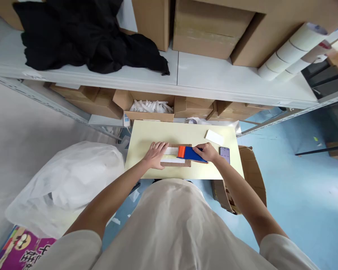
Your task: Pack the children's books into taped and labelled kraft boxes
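Observation:
A small cardboard piece (187, 163) lies on the table with white strips (173, 159) on top of it. My left hand (156, 154) rests over the left end of the cardboard, its fingers stretched out flat. Between thumb and fingers, my right hand (207, 152) grips a flat blue piece with an orange end (192, 153). The orange end points left and lies over the right part of the strips. What is under the blue piece is hidden.
The pale yellow table (141, 131) also carries a phone (224, 153) and a white card (214, 137). Behind it, a shelf (202, 73) holds cardboard boxes, black cloth (87, 41) and white rolls (293, 50). A white bag (73, 176) stands left, a cardboard box (250, 172) right.

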The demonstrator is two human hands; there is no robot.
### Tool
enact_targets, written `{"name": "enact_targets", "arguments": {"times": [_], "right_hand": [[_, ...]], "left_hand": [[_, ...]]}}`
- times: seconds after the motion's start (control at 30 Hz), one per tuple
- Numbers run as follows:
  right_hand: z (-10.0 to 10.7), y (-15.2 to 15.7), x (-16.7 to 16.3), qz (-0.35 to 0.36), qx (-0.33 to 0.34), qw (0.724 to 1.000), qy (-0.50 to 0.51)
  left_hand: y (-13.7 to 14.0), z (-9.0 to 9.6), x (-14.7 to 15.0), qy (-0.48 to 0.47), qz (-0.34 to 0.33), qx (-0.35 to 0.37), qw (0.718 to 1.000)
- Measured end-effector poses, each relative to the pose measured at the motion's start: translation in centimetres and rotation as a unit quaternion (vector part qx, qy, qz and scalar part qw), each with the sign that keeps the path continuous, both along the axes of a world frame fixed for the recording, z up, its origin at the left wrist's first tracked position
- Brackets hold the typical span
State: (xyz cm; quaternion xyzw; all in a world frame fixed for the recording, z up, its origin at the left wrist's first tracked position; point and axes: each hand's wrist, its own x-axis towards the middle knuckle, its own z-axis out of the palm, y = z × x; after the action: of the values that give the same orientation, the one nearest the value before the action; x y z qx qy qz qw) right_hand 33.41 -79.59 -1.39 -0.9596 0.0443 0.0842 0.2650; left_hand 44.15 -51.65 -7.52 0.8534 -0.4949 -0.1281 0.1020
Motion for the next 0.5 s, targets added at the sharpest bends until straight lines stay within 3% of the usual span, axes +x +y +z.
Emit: {"name": "enact_targets", "arguments": {"times": [0.13,0.27,0.4,0.5], "right_hand": [[-0.7,-5.2,-2.2,-0.008,-0.015,1.000,0.003],[-3.7,-9.6,-3.8,-0.033,-0.063,0.997,0.043],[-7.2,-8.8,-2.8,-0.009,-0.068,0.995,0.066],[-8.5,-7.4,-1.9,-0.011,-0.056,0.996,0.072]], "left_hand": [[0.1,0.0,0.1,-0.011,0.006,0.022,1.000],[-0.2,0.3,0.2,-0.025,-0.002,0.055,0.998],[-0.6,0.4,-0.2,-0.053,-0.007,0.093,0.994],[-2.7,0.2,-1.3,-0.061,0.004,0.105,0.993]]}}
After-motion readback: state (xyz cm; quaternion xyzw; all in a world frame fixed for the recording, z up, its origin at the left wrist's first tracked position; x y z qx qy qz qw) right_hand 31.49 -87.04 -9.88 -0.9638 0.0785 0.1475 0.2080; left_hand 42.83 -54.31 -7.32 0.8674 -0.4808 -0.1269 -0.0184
